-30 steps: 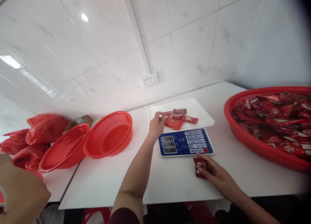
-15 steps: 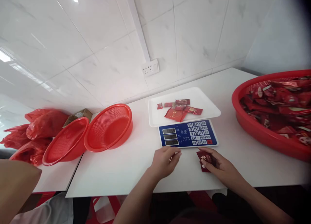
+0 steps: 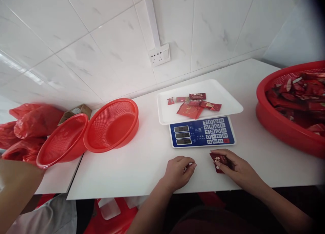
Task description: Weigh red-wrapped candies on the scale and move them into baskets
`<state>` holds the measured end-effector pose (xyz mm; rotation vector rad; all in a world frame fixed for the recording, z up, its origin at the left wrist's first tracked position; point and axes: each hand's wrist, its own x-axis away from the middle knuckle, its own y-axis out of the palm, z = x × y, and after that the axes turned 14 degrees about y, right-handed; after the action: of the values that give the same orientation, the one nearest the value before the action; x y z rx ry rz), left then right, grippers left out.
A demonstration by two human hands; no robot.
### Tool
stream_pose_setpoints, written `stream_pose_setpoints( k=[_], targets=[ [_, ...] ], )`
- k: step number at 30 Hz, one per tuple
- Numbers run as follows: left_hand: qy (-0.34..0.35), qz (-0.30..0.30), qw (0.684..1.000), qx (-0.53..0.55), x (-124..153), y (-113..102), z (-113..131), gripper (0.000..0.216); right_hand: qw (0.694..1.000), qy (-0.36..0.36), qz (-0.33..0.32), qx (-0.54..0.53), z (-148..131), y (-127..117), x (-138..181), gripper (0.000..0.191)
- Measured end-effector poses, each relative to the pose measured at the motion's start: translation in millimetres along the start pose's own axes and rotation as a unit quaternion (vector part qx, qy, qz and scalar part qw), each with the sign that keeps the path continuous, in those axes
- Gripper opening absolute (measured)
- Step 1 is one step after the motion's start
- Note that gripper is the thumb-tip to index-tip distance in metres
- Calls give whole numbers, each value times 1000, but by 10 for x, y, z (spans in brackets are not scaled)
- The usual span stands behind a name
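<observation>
My right hand is closed around a dark red packet with gold and white print, just off the table in front of the scale's right part. My left hand rests by the table's front edge, loosely curled, thumb and forefinger close together; I see nothing in it. Behind both hands stands a digital scale with a blue keypad panel and three small displays. On its white tray lie several red wrapped packets and a small red wrapped piece.
A large red basket full of red packets stands at the right. To the left are two red plastic baskets, red plastic bags and a cardboard box. Another person's arm shows at the lower left; a wall socket is behind.
The view has tilted down and come slightly nearer, so the scale and baskets appear higher. Both hands hold much the same pose, and the right still grips the packet.
</observation>
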<state>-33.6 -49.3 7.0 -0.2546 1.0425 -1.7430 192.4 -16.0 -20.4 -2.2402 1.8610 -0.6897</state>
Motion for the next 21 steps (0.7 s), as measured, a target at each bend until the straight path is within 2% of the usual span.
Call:
stream_pose_setpoints(
  k=[5, 10, 14, 16, 18, 21],
  targets=[
    [-3, -9, 1000, 12, -5, -4, -15, 24, 1000, 14, -8, 2, -64, -1, 17, 46],
    [-2, 4, 1000, 22, 19, -1, 45, 22, 1000, -1, 2, -4, -51, 18, 7, 38],
    [27, 43, 998, 48, -79, -217, 150, 22, 1000, -15, -17, -15, -13, 19, -18, 35],
    [74, 51, 996, 23, -252, -427, 178, 35, 999, -26, -25, -14, -8, 13, -27, 34],
    [105, 32, 994, -20, -526, -656, 163, 60, 999, -33, -28, -16, -13, 10, -26, 34],
    [82, -6, 995, -62, -1067, -923, 50, 91, 998, -30, -39, -38, -22, 21, -13, 35]
  ],
)
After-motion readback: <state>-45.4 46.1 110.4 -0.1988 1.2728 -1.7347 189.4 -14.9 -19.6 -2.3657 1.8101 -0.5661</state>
